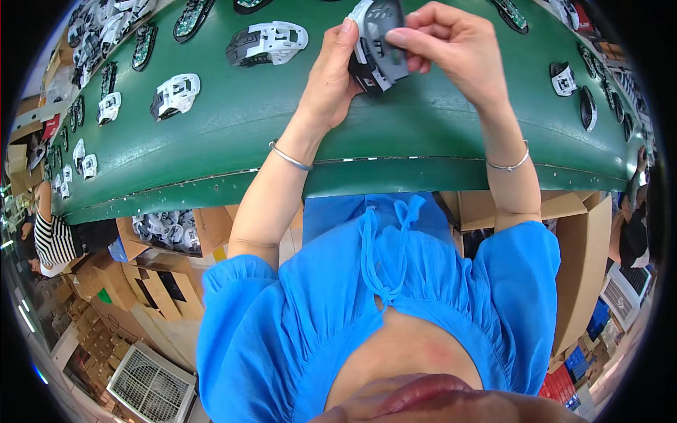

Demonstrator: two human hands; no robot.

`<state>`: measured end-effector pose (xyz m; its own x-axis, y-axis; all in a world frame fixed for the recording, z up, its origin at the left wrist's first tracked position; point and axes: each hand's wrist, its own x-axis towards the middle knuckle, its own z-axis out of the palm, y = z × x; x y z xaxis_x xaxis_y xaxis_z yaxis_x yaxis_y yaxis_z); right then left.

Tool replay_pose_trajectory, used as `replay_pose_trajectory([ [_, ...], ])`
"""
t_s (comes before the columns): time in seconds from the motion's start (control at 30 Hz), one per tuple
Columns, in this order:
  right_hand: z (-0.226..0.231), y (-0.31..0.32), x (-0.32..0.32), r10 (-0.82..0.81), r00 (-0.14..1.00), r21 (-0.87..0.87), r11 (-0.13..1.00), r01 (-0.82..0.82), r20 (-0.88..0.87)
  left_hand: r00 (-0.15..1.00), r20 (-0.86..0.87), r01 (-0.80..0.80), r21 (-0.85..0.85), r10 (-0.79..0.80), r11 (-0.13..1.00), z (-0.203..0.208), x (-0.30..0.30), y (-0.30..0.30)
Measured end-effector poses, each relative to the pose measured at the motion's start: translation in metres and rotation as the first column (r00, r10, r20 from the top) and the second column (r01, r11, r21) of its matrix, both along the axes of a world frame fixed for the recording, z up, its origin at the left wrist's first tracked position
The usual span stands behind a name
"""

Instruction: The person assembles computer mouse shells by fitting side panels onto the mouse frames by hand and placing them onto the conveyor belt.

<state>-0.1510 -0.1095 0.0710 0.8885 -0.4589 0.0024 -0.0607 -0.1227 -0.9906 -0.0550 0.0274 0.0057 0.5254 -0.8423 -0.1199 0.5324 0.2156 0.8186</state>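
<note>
Near the far middle of the green belt [247, 134], my left hand [328, 81] grips a computer mouse shell [384, 46] by its left side, thumb along the upper edge. The shell is white and black, with a smooth dark grey panel facing up, and it is held tilted above the belt. My right hand [458, 53] is closed at the shell's right edge, its thumb pressing on the grey panel and its fingers curled behind. To the left, a white and grey mouse shell [268, 44] lies on the belt, and another white and black one [176, 96] sits farther left.
Mouse bases with green circuit boards [192, 19] lie along the belt's far side. At the right are a small white shell [563, 79] and a dark one [588, 108]. Cardboard boxes [582, 268] stand below the near edge. A person in a striped sleeve [56, 243] is at far left.
</note>
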Motion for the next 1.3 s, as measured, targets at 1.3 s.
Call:
replay_pose_trajectory([
  [1.3, -0.011, 0.024, 0.017, 0.065, 0.997, 0.019, 0.998, -0.066, 0.048, 0.952, -0.3, -0.008, -0.211, -0.057, 0.977, 0.006, 0.002, 0.01],
])
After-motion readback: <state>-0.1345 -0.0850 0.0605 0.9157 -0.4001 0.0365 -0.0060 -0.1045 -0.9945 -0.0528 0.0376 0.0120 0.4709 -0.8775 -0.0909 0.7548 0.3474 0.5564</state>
